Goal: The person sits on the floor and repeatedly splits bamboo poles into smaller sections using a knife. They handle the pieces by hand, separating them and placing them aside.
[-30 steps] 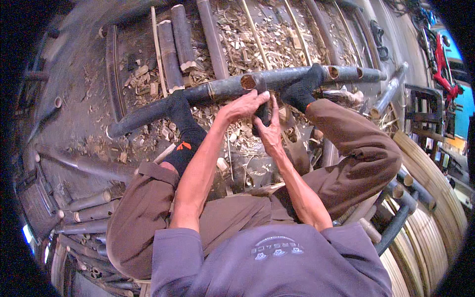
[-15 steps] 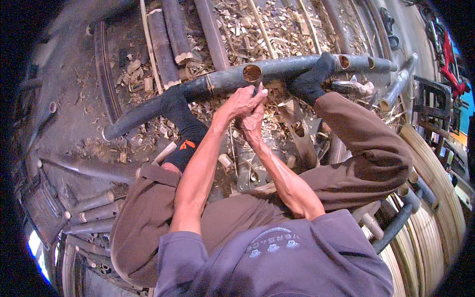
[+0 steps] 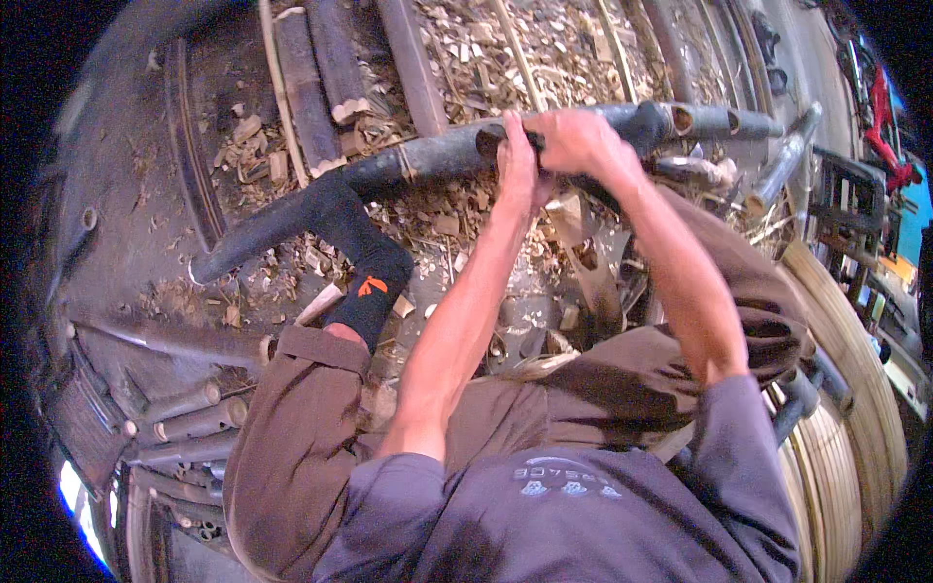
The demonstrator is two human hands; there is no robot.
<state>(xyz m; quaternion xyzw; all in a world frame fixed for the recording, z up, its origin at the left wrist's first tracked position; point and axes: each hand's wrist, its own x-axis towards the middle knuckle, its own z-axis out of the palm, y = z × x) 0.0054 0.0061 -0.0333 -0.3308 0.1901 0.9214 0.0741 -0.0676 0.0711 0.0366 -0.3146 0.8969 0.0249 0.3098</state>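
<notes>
A long dark bamboo pole [image 3: 428, 158] lies crosswise in front of me, with round holes cut into its upper side. My feet in black socks [image 3: 369, 243] brace on it. My left hand [image 3: 519, 167] is closed at the edge of the nearest hole [image 3: 491, 143], thumb upright. Over the pole, my right hand [image 3: 581, 144] is bent and closed, pressed close beside the left and slightly blurred. Between the hands shows a bit of a dark-handled tool [image 3: 535, 140]; its working end is hidden.
Wood chips [image 3: 476, 58] cover the floor beyond the pole, among more bamboo lengths [image 3: 408, 68]. Cut tubes [image 3: 199, 418] lie at the left. Pale split strips [image 3: 855, 389] are stacked at the right, near a black plastic crate [image 3: 847, 189].
Both hands have moved up onto the pole at the hole. My right arm has swung outward to the right, its hand turning over the pole. The pole stays about where it was.
</notes>
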